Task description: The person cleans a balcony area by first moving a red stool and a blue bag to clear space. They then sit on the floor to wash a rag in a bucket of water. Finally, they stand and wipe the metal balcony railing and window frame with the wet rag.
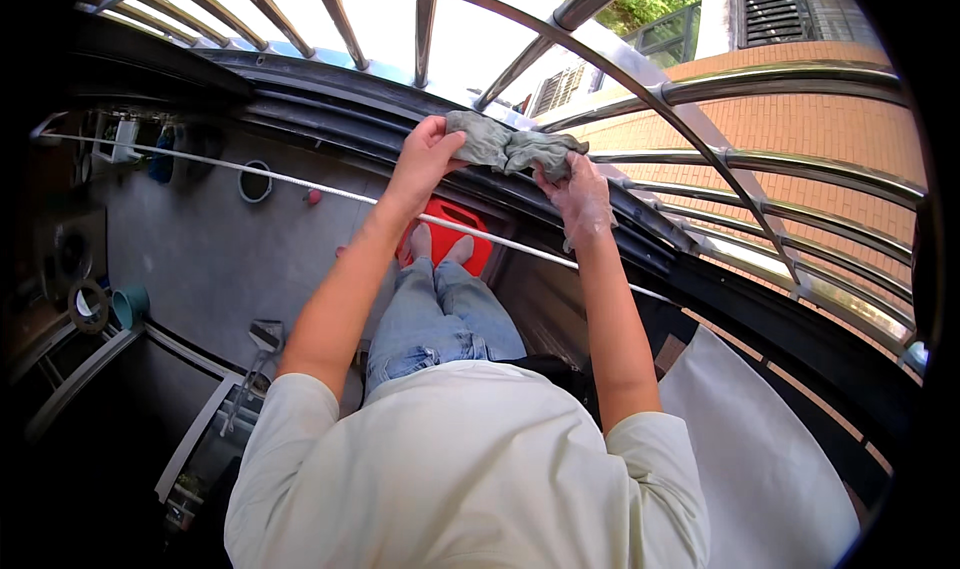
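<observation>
A crumpled grey-green cloth (482,141) is stretched between my two hands above the dark window frame (330,114). My left hand (428,159), which looks bare, is closed on the cloth's left end, with thumb and fingers pinching it. At the other end my right hand (582,201), in a clear plastic glove, is closed round the bunched fabric. The cloth narrows in its middle and bulges on both sides. Both arms reach forward over a white rope (335,191). Below, my feet stand on a red plastic stool (480,254).
Shiny metal bars (800,81) form a cage outside the window, with a brick wall (800,119) beyond. A pale sheet (745,449) hangs at the right. On the floor at left are a round bucket (255,183), a teal tub (130,305) and a grey dustpan-like object (267,335).
</observation>
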Demonstrator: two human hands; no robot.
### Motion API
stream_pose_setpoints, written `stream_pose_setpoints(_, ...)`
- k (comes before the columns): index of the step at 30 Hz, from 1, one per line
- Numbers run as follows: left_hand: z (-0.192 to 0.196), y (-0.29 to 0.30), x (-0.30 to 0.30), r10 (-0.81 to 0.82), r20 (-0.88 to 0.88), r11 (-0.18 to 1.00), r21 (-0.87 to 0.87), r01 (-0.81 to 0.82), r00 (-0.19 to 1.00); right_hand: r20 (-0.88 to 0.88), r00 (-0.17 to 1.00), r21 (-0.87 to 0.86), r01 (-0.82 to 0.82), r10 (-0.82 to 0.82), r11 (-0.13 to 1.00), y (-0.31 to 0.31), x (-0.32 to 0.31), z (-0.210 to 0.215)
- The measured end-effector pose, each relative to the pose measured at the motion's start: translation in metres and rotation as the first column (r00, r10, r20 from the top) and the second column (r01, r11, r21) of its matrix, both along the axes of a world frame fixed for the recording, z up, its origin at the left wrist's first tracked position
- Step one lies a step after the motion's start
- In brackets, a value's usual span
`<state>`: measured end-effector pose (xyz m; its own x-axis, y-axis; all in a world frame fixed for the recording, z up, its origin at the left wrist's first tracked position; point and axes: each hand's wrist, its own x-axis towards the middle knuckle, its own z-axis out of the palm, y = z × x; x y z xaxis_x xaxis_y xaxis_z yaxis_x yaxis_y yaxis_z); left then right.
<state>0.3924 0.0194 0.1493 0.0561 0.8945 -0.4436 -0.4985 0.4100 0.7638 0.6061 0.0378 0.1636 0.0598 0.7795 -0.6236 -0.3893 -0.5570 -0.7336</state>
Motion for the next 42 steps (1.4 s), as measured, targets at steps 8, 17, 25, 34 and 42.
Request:
stream_pose_setpoints(8, 0.0, -0.004, -0.067, -0.09, -0.19, 0.994, -0.085, 0.075, 0.978, 0.188, 0.974, 0.043, -0.134, 0.123, 0.99, -0.019, 0.069, 0.011)
stream_pose_setpoints(17, -0.024, -0.012, -0.058, -0.16, -0.178, 0.984, -0.105, 0.143, 0.971, 0.197, 0.98, 0.034, 0.026, -0.033, 0.999, -0.051, 0.106, -0.034)
stream_pose_setpoints(25, -0.026, -0.003, -0.063, -0.275, -0.337, 0.954, 0.016, 0.298, 0.9, 0.103, 0.995, 0.234, -0.022, -0.002, 0.972, -0.047, 0.116, -0.008)
stream_pose_setpoints(34, -0.027, 0.006, -0.058, -0.159, -0.543, 0.92, 0.222, 0.323, 0.825, 0.263, 0.962, 0.26, -0.151, 0.08, 0.954, -0.05, 0.115, 0.003)
stream_pose_setpoints(42, -0.056, -0.012, -0.004, -0.264, -0.641, 0.927, 0.038, 0.374, 0.721, 0.418, 0.908, -0.146, 0.07, -0.002, 0.987, -0.079, 0.16, -0.036)
